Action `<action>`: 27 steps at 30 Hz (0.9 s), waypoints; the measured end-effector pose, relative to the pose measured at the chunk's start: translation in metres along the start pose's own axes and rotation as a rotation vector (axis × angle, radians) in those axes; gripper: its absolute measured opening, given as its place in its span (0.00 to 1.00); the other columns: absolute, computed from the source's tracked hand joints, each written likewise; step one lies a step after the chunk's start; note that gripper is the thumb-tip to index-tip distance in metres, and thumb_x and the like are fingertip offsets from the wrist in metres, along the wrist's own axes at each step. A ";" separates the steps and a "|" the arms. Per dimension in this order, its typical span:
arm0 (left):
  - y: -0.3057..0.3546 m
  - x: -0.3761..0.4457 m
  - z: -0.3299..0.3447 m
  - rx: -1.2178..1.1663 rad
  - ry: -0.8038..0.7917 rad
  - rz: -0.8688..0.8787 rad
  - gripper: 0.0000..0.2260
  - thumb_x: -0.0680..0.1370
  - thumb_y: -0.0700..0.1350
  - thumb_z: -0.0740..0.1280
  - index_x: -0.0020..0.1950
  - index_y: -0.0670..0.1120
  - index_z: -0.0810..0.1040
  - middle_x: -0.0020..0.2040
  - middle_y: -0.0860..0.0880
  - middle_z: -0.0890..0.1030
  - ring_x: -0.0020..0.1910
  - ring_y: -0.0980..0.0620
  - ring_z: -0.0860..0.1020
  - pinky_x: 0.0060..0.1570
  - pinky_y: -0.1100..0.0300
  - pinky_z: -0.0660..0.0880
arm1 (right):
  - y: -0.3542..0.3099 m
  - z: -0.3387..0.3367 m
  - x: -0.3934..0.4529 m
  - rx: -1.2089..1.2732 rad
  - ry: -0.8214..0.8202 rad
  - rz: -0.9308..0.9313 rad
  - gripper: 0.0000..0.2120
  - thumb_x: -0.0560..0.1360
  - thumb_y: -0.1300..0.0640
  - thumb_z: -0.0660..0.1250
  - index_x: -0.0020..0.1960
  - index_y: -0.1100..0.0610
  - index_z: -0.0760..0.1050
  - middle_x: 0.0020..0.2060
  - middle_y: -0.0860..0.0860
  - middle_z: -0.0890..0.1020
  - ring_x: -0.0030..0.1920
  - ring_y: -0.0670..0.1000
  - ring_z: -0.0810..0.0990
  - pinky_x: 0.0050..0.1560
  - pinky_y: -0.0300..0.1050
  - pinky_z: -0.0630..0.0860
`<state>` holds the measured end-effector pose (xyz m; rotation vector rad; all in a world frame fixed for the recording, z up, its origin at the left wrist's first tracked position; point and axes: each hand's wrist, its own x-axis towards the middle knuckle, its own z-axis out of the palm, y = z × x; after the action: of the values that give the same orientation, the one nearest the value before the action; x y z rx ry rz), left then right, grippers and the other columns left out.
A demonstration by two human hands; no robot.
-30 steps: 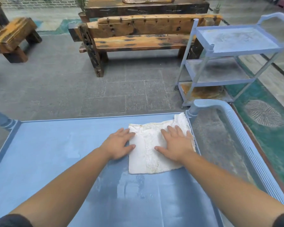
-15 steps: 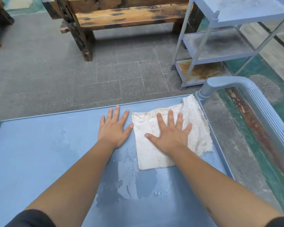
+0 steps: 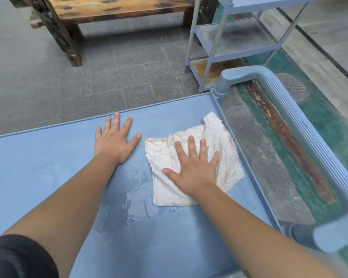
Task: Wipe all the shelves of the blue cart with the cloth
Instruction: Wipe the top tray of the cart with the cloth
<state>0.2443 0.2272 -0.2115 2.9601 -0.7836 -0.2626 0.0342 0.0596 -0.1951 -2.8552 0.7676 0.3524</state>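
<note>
The right hand (image 3: pixel 193 171) presses the cloth (image 3: pixel 219 141) flat under spread fingers (image 3: pixel 190 146), on the top shelf (image 3: pixel 48 177). The left hand (image 3: pixel 114 143), splayed, grips nothing. Maintain even pressure; overlap strokes toward the wet patch (image 3: pixel 137 205).

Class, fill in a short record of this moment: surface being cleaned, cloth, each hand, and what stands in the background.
surface: top shelf of the blue cart, wet streaks near the middle
cloth: white cloth, folded, lying flat by the right rim
left hand: flat on the bare shelf, apart from the cloth
right hand: spread, pressing on the cloth
background: second cart, wooden bench
</note>
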 end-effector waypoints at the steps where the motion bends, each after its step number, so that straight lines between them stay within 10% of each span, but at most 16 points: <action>1: -0.001 0.001 -0.001 0.006 -0.007 0.000 0.34 0.73 0.73 0.42 0.77 0.63 0.47 0.81 0.52 0.46 0.79 0.47 0.45 0.73 0.42 0.46 | 0.001 0.001 -0.010 -0.001 -0.008 -0.002 0.43 0.66 0.20 0.36 0.76 0.38 0.35 0.79 0.49 0.36 0.77 0.60 0.32 0.66 0.75 0.35; 14: 0.025 -0.021 -0.030 0.106 -0.153 -0.054 0.36 0.74 0.72 0.42 0.79 0.58 0.43 0.80 0.48 0.41 0.79 0.46 0.42 0.72 0.37 0.40 | 0.028 0.029 -0.103 -0.019 0.007 -0.026 0.43 0.68 0.21 0.38 0.77 0.40 0.37 0.80 0.49 0.40 0.77 0.61 0.34 0.65 0.76 0.35; 21: 0.046 -0.226 -0.004 -0.242 -0.074 -0.035 0.31 0.79 0.64 0.52 0.79 0.55 0.48 0.81 0.50 0.48 0.79 0.51 0.45 0.74 0.42 0.43 | 0.028 0.022 -0.106 -0.012 -0.027 -0.048 0.43 0.68 0.22 0.37 0.77 0.41 0.37 0.79 0.50 0.39 0.77 0.61 0.34 0.65 0.77 0.36; 27: 0.032 -0.319 0.028 -0.091 -0.106 -0.085 0.38 0.72 0.69 0.42 0.80 0.53 0.50 0.80 0.49 0.45 0.79 0.48 0.43 0.74 0.45 0.45 | 0.045 0.011 -0.107 -0.132 -0.033 -0.159 0.46 0.65 0.20 0.34 0.77 0.40 0.36 0.80 0.51 0.39 0.77 0.63 0.33 0.64 0.78 0.35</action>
<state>-0.0493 0.3576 -0.1891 2.9173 -0.6386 -0.4516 -0.0804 0.0740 -0.1816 -2.9999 0.5255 0.4414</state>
